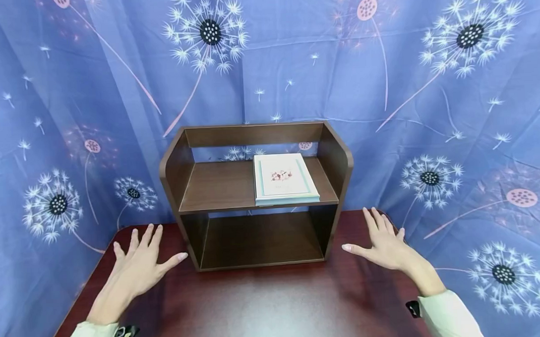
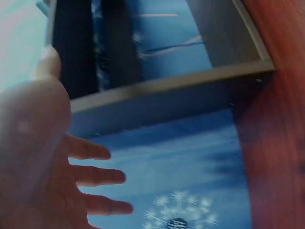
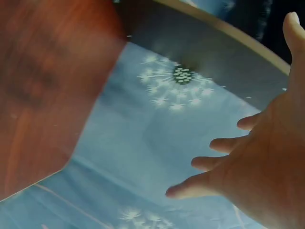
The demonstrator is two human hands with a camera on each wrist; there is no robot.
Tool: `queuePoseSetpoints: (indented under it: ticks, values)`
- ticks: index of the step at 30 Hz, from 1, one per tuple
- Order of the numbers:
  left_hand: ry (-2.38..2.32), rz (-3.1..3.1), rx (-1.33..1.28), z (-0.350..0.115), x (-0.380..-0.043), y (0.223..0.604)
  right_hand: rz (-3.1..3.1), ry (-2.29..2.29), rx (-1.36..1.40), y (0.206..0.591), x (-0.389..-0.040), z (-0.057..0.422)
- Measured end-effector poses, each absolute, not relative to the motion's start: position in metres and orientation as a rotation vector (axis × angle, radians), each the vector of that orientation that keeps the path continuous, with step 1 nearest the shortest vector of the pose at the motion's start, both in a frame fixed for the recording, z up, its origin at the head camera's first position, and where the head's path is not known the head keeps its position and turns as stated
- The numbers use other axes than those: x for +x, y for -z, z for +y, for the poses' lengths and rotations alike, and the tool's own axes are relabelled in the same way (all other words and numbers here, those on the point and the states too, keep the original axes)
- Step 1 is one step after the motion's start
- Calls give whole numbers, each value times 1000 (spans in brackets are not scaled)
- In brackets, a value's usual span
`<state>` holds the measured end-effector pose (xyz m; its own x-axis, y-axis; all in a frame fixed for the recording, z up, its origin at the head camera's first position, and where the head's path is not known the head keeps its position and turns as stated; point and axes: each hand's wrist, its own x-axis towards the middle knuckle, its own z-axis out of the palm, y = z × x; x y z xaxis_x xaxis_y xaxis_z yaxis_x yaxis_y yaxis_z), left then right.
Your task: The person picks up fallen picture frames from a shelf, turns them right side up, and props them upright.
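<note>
Shelf unit of dark-brown wood point(image 1: 261, 244), in two tiers, is placed towards the back of the glossy reddish-brown desk point(image 1: 257, 308), with rectangular white-and-pale-blue books point(image 1: 284, 178) stacked flat on the right half of the upper tier. The left hand point(image 1: 137, 267) is held near the unit's left side, the right hand point(image 1: 384, 246) near its right; both grips are spread, fingers and thumbs apart.

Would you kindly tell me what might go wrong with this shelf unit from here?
The books lie near the front edge of the upper board, so they might slide off if the shelf unit is tipped. The left hand and right hand are spread beside it; an uneven push could turn it askew.
</note>
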<state>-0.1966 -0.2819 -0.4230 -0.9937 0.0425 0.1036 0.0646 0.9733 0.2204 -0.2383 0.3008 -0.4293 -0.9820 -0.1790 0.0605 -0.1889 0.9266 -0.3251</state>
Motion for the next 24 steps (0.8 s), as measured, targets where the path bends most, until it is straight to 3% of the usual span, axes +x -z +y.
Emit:
queuePoseSetpoints:
  ticks: [14,24]
  values:
    - [402,-2733,-262,-237,-163,375,-2765,-664,595,371,-212,268]
    - [532,-2596,-446,-195,-175,329,-2394,-588,785,327,-216,231]
